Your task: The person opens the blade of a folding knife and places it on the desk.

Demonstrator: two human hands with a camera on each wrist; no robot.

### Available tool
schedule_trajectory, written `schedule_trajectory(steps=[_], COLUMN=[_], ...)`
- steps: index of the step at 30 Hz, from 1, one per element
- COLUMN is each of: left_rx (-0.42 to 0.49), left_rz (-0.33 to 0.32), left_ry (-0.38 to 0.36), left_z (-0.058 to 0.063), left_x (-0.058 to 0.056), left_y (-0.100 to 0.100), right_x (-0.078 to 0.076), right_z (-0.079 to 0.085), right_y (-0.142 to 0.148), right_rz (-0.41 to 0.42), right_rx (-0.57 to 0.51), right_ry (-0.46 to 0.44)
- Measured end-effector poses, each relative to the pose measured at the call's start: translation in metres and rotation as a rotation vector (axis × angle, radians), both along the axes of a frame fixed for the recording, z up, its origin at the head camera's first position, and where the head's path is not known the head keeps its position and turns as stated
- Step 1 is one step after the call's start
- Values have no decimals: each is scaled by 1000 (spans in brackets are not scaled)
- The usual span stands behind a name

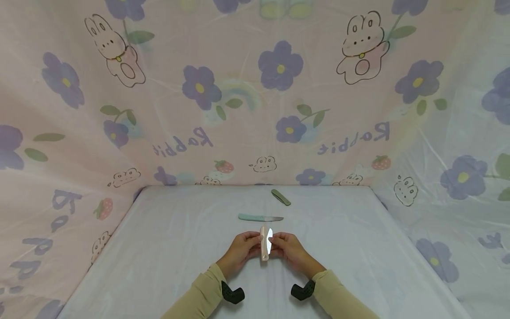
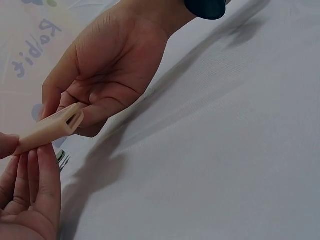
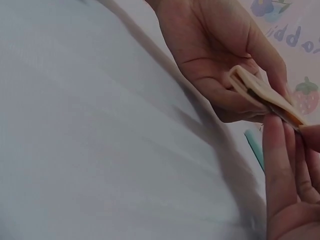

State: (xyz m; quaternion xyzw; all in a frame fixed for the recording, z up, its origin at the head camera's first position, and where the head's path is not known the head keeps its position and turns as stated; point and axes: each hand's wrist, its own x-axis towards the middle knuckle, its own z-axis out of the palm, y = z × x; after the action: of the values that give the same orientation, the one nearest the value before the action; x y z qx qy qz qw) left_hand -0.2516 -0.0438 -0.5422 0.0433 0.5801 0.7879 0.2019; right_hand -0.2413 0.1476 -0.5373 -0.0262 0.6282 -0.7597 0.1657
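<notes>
Both hands hold a beige folding knife (image 1: 264,248), its handle nearly upright in the head view. My left hand (image 1: 242,250) pinches the handle from the left side. On the other side, my right hand (image 1: 291,248) pinches at the bright blade (image 1: 269,237), which lies close along the handle, partly folded out. The slot end of the beige handle (image 2: 62,125) faces the left wrist camera; the fingers of both hands hide part of the knife. Just beyond lies a mint-green folding knife (image 1: 252,217) with its blade out to the right.
Farther back lies an olive-green folding knife (image 1: 281,197), folded. A white cloth (image 1: 179,230) covers the table. Patterned fabric walls (image 1: 239,133) rise at the back and both sides. A black wrist device (image 1: 233,293) sits on each forearm.
</notes>
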Motion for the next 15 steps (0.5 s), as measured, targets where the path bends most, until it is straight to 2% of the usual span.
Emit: schedule_trajectory(steps=[5, 15], left_rx=[-10, -36], left_rz=[-14, -25], left_ry=[4, 17], left_z=[2, 4], left_x=[-1, 0], left_y=[0, -6], right_x=[-1, -2], right_z=[-3, -4], right_y=[4, 7], right_rz=[-2, 65], right_rx=[-20, -62], right_ry=[2, -22])
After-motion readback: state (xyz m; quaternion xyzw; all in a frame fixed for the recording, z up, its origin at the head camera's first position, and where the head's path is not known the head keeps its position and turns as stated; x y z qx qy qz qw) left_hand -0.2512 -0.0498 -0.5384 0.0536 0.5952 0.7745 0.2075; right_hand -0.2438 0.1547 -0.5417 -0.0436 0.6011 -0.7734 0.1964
